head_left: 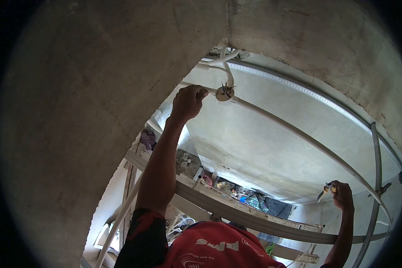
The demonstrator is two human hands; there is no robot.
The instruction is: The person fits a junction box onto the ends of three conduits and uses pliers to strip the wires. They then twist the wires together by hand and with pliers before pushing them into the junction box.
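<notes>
Round box: one round box (224,93), my landmark; I am seeing it sitting between pipes, its open face pointing toward my camera.
Wires: several wires (225,87) are poking out of the box; they are bunching too closely for me to count.
Left hand: one left hand (190,102), closing in a fist around the left pipe (211,91), just left of the box; a short stretch of pipe is showing between thumb and box.
Right hand: one right hand (342,195), well apart from the box, low to its right; its fingers are wrapping one pair of pliers.
Pliers: one pair of pliers (326,191), yellow on the handles and dark at the head, with one handle jutting out left of the fist.
Long pipe: one long pipe (295,127), running from the box down to the right and passing near the right hand.
Bent pipes: at least two bent pipes (230,73), curving above the box.
Metal strip: one metal strip (299,82), arching above and right of the box.
Pole: one grey pole (378,169), standing far right of the box, crossing the long pipe.
Beam: one grey beam (236,214), stretching below the box.
Shirt: one red shirt (214,250), filling my view directly below the box.
</notes>
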